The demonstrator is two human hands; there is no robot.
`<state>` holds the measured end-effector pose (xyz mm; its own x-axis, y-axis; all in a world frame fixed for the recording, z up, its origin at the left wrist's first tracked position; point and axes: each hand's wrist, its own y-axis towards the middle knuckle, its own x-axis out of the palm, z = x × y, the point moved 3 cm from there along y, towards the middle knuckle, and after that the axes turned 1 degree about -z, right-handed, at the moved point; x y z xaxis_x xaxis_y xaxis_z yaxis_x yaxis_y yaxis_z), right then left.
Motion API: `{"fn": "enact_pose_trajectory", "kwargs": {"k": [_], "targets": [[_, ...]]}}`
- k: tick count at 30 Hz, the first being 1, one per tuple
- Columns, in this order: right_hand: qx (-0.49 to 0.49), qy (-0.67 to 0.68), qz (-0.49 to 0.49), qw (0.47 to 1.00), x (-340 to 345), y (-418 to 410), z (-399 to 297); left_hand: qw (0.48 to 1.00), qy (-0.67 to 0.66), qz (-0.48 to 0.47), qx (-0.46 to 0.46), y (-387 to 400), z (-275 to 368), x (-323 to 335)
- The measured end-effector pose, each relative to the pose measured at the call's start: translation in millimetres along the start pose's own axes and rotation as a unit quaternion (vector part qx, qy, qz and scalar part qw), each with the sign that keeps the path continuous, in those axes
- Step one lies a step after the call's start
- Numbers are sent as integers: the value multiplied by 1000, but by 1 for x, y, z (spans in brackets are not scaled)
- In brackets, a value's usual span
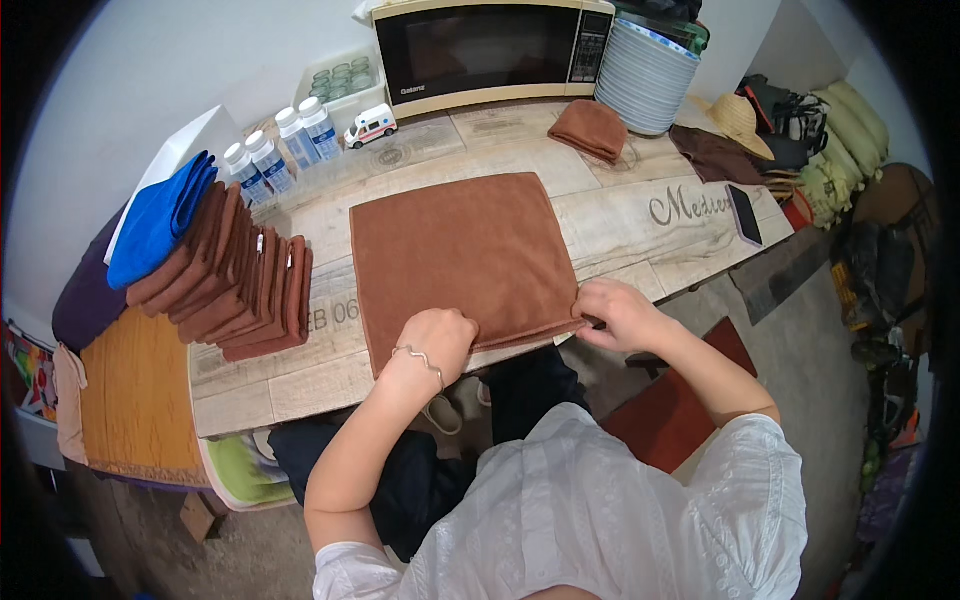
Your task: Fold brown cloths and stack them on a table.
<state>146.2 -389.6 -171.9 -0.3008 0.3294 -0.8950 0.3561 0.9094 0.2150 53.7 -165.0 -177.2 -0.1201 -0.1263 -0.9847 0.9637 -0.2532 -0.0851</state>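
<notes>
A brown cloth towel (pixel 457 255) lies spread and folded over on the table in front of me, its near edge along the table's front edge. My right hand (pixel 619 315) pinches the towel's near right corner between thumb and fingers. At the near edge, left of the middle, my left hand (pixel 439 341) grips the cloth with curled fingers; its fingertips are hidden. A wavy metal bangle circles the left wrist. To the left stands a leaning stack of folded brown towels (pixel 225 270), with a blue folded towel (pixel 161 225) on its upper end.
Behind are white bottles (pixel 270 161), a toy ambulance (pixel 371 126), a tub of glass jars (pixel 341 82), a Galanz microwave (pixel 480 52) and stacked plates (pixel 645 79). A folded brown cloth (pixel 589 131), a phone (pixel 744 215) and a straw hat (pixel 735 120) lie right on the wood-patterned table (pixel 322 382).
</notes>
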Motion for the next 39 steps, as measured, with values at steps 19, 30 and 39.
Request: {"fn": "enact_pose_trajectory", "kwargs": {"k": [19, 30, 39], "targets": [[-28, -18, 16, 999, -21, -30, 10, 996, 81, 29, -1, -2, 51, 20], [-58, -113, 34, 991, -22, -43, 14, 994, 57, 8, -96, -9, 26, -5], [37, 82, 13, 996, -36, -56, 32, 991, -75, -104, 30, -40, 14, -46]]}}
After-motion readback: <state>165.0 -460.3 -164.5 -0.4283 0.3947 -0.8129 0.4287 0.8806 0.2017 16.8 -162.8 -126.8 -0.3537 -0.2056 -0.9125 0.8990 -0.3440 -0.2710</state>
